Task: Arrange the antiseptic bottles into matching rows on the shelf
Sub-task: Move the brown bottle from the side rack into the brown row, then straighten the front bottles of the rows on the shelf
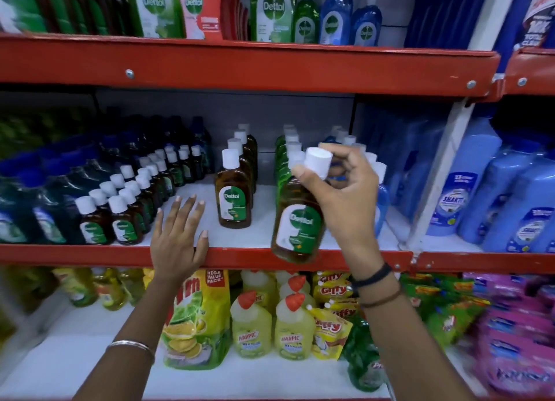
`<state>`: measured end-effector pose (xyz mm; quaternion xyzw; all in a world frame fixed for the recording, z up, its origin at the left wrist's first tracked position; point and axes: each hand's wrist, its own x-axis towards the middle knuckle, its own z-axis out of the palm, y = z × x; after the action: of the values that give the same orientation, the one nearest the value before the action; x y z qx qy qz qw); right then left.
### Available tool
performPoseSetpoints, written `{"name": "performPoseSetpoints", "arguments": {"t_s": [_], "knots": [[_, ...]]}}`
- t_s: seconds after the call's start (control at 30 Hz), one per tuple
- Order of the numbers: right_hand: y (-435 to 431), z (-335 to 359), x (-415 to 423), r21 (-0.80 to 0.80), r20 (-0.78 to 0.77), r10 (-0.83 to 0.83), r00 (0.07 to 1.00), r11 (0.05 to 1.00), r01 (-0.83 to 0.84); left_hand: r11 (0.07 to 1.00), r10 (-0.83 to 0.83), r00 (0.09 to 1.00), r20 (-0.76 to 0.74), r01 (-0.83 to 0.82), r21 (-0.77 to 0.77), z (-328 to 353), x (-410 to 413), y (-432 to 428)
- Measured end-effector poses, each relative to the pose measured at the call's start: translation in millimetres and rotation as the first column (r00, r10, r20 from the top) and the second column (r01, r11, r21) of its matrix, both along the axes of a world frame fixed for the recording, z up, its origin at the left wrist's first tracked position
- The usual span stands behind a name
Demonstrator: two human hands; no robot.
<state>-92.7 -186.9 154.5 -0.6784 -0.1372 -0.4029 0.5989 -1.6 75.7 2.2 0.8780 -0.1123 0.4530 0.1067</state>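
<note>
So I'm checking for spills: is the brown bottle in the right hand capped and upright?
Capped, but tilted. The brown bottle wears its white cap, pinched by the right hand, and leans, unsupported, before the shelf edge.

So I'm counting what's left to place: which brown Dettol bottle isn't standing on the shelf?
The brown bottle in the right hand, gripped at its white cap, tilted over the shelf edge. The other brown ones stand upright in rows.

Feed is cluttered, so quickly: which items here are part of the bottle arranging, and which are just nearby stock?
Job: brown bottle held by right hand; brown row; green row; small bottles; left hand.
Nearby: Harpic bottles; blue jugs; yellow pouch.
</note>
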Motion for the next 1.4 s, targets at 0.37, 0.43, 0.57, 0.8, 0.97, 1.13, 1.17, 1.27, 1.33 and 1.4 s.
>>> {"name": "performPoseSetpoints", "arguments": {"t_s": [0.37,0.43,0.57,0.8,0.97,1.13,1.17,1.27,1.33,1.4], "knots": [[104.5,-32.4,79.4,-0.078,-0.177,0.051,0.983,0.995,-0.065,1.000,-0.019,0.993,0.113,0.019,-0.003,-5.0,3.8,4.4],[110.6,-37.5,86.5,-0.137,-0.196,0.018,0.980,0.990,-0.045,1.000,-0.026,0.992,0.122,0.026,-0.001,-6.2,5.1,4.9],[114.1,-38.5,92.0,-0.222,-0.201,-0.038,0.979,0.975,-0.007,0.999,-0.040,0.992,0.118,0.041,-0.001,-8.0,6.6,5.4],[106.9,-62.0,78.2,-0.129,-0.205,0.077,0.976,0.986,-0.105,0.976,-0.187,0.982,0.033,0.190,-0.111,-0.8,-1.0,2.0],[100.2,-107.6,52.1,0.095,-0.343,0.227,0.911,0.974,-0.207,0.739,-0.455,0.884,-0.108,0.307,-0.600,25.7,-26.7,-13.3],[102.2,-106.9,53.2,0.148,-0.362,0.313,0.878,0.949,-0.278,0.703,-0.588,0.769,-0.253,0.330,-0.631,38.1,-36.4,-24.5],[101.7,-106.2,53.2,0.150,-0.358,0.322,0.876,0.946,-0.286,0.710,-0.583,0.770,-0.259,0.328,-0.623,37.8,-36.8,-25.5],[99.7,-106.2,54.8,0.160,-0.365,0.345,0.865,0.938,-0.306,0.702,-0.577,0.781,-0.239,0.324,-0.635,37.2,-38.1,-27.0],[98.5,-107.3,56.4,0.149,-0.376,0.344,0.860,0.939,-0.310,0.695,-0.572,0.789,-0.224,0.322,-0.642,37.9,-38.8,-26.6],[97.9,-107.7,57.3,0.131,-0.385,0.332,0.861,0.943,-0.306,0.694,-0.566,0.797,-0.209,0.325,-0.642,37.4,-37.4,-26.4]]}}
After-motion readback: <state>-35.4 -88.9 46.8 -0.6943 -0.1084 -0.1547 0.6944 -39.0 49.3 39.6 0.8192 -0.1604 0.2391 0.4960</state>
